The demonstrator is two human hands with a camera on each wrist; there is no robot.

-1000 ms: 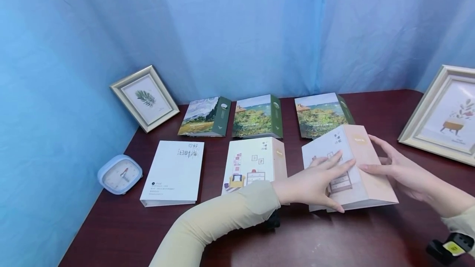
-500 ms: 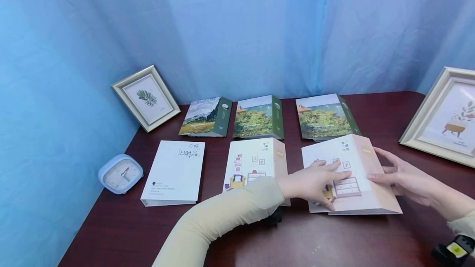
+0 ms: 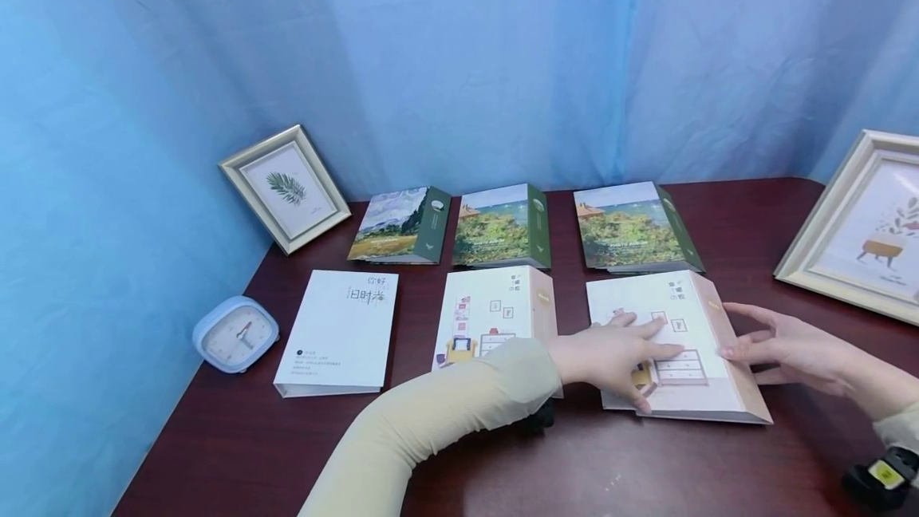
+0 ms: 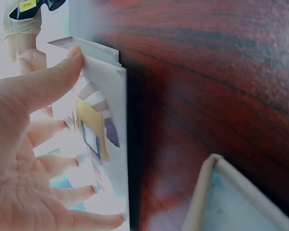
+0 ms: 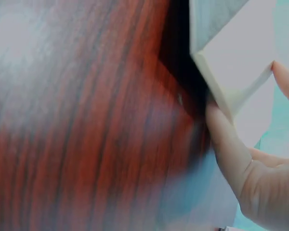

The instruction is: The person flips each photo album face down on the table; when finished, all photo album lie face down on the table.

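A white photo album [image 3: 625,294] with a pale pink spine, drawn with a yellow armchair and drawers, lies at the front right. My left hand [image 3: 610,357] rests on its cover, fingers spread. At the spine is my right hand [image 3: 797,349], its thumb on the upper edge. In the right wrist view, the right hand [image 5: 260,178] has one finger low at the edge of the album [image 5: 245,53], by the table, and another digit at the upper edge. The left wrist view shows the thumb of the left hand [image 4: 19,183] near a corner of the album [image 4: 113,91].
A matching album [image 3: 459,294] lies under my left forearm, and a white album [image 3: 345,325] farther left. Behind stand several green-spined albums [image 3: 502,222]. A blue clock [image 3: 237,336] and leaf picture frame [image 3: 287,190] are left; another frame [image 3: 861,230] is right.
The right album has come down from a tilted, raised pose to lie nearly flat, its spine side lowered. Both hands moved down with it, the left staying on the cover.
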